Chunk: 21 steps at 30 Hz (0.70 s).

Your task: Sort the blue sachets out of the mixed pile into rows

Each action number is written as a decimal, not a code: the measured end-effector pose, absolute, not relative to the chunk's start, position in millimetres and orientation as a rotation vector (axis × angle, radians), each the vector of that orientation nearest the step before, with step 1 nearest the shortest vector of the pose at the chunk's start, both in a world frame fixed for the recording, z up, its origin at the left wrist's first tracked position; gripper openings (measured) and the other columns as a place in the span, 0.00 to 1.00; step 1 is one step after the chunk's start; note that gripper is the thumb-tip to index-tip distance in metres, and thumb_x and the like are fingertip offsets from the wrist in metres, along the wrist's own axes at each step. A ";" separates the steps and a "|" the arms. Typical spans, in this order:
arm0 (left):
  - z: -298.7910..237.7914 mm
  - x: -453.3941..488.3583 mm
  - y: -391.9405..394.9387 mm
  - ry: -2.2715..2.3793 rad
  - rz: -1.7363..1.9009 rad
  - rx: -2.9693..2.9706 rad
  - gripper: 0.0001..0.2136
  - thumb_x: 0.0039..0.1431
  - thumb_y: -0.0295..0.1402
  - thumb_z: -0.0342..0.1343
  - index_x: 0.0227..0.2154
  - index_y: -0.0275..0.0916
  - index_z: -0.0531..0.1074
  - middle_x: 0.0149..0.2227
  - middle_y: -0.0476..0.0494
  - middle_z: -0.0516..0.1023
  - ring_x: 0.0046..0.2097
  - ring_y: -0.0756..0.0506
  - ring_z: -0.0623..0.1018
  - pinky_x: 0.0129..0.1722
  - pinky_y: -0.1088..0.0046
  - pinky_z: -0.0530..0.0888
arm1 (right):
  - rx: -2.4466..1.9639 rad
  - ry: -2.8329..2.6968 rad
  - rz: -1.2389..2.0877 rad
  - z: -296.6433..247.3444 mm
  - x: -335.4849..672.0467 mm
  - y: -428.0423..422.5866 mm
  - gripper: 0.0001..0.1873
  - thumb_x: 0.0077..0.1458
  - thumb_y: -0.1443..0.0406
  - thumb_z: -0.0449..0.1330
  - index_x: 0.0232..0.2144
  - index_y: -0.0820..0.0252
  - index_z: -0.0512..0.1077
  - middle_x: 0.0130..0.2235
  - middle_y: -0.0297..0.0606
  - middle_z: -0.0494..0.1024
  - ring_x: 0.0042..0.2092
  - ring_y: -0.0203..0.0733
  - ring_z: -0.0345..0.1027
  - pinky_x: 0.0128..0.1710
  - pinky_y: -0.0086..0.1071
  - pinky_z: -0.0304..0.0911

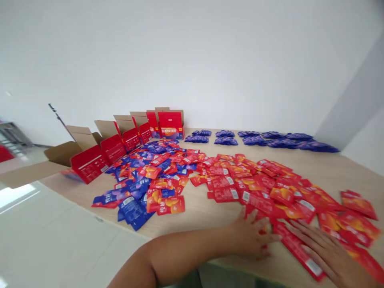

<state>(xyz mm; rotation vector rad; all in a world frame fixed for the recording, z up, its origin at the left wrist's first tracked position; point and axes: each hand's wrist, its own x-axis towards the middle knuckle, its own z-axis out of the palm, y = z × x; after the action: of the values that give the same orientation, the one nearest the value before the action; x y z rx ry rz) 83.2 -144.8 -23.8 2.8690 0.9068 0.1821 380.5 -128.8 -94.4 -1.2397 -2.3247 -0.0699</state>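
My left hand (250,234), a little blurred, reaches across the table with its fingers spread at the near edge of a heap of red pouches (255,178) with orange fruit prints. My right hand (325,250) lies with fingers stretched out flat over a red pouch (295,248), which shows its barcode side and points toward the table's front edge. The fingertips of both hands are close to that pouch. Neither hand is closed around anything. More red pouches (349,228) lie loosely beyond and to the right of my right hand.
A mixed pile of blue and red pouches (135,192) covers the table's left part. Open red cartons (90,164) stand along the left edge, with upright red boxes (171,125) at the back. Blue pouches (226,141) lie in several stacks near the wall.
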 end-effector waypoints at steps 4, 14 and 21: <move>-38.1 85.9 -169.9 1.022 0.263 2.655 0.28 0.61 0.51 0.44 0.61 0.46 0.59 0.66 0.33 0.53 0.66 0.25 0.50 0.55 0.32 0.53 | -1.277 -2.536 -0.064 -71.6 375.6 -126.5 0.27 0.62 0.51 0.41 0.56 0.49 0.67 0.57 0.39 0.70 0.58 0.49 0.65 0.55 0.50 0.61; -44.0 56.5 -131.3 1.180 0.418 2.679 0.21 0.65 0.43 0.43 0.59 0.47 0.62 0.65 0.39 0.58 0.67 0.32 0.50 0.59 0.35 0.49 | -1.301 -2.293 -0.237 -74.0 354.6 -115.3 0.25 0.63 0.52 0.43 0.50 0.53 0.72 0.49 0.44 0.76 0.51 0.49 0.69 0.50 0.47 0.64; -33.8 9.5 -72.3 1.507 0.679 2.552 0.20 0.65 0.37 0.45 0.59 0.43 0.61 0.61 0.38 0.64 0.63 0.41 0.61 0.62 0.48 0.56 | -1.246 -2.007 -0.203 -51.2 309.7 -68.1 0.15 0.63 0.57 0.45 0.36 0.56 0.69 0.37 0.42 0.74 0.41 0.47 0.67 0.45 0.44 0.64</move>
<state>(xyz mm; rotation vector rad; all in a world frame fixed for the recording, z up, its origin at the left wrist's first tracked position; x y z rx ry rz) 9.5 -72.3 -33.8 2.5516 1.5067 0.6792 309.7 -68.1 -51.2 -1.2463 -2.0065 -0.2033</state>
